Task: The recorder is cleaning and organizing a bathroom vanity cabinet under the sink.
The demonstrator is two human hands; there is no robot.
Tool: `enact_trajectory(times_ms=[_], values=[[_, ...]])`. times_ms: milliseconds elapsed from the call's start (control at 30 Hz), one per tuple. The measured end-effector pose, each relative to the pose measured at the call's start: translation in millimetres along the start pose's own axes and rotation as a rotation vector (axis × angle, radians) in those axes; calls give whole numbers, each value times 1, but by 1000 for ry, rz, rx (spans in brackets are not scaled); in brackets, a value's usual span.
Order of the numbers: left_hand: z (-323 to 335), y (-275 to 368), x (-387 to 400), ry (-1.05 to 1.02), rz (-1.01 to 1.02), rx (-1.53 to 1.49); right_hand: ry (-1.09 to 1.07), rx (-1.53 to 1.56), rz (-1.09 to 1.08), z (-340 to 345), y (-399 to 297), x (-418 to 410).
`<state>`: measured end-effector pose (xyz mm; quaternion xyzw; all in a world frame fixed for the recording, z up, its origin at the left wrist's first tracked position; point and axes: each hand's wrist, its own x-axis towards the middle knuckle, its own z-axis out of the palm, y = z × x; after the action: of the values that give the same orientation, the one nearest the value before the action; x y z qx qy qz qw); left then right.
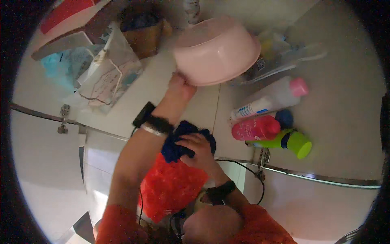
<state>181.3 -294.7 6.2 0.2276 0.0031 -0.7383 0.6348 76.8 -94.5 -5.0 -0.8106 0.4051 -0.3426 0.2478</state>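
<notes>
My left hand (181, 85) reaches forward to the near left rim of a pink plastic basin (213, 58). Its fingers are partly hidden at the rim, and the basin stands tilted inside the cabinet. Closer to my body, my right hand (198, 149) grips a bunched dark blue cloth (182, 131) beside my left forearm. Just below the cloth is a crinkled red bag or sheet (172, 186); what it holds cannot be seen. Each wrist wears a black strap.
To the right lie a clear bottle with a pink cap (271, 97), a pink bottle (256, 128) and a green bottle (283, 141). Paper and plastic bags (106, 76) and a brown box (143, 39) are at left. Hinged cabinet doors (45, 152) flank me; a black cable (262, 186) hangs right.
</notes>
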Motion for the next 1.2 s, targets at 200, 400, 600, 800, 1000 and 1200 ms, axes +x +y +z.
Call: enact_trajectory(times_ms=[200,400,600,800,1000,1200], values=[[13,-52,56,-109,88,392,-42,71,8,3,-3,2],[-9,-29,95,-341,342,1822,-60,-16,6,-2,8,-3],[0,31,16,-217,585,1969,-89,-143,0,3,3,-4],[-62,98,-154,-320,403,1471,10,-356,-6,-30,47,-1],[-203,84,-274,72,315,2001,191,-476,15,-24,42,3],[-231,45,-315,15,-506,1695,152,-460,115,-18,37,-9]])
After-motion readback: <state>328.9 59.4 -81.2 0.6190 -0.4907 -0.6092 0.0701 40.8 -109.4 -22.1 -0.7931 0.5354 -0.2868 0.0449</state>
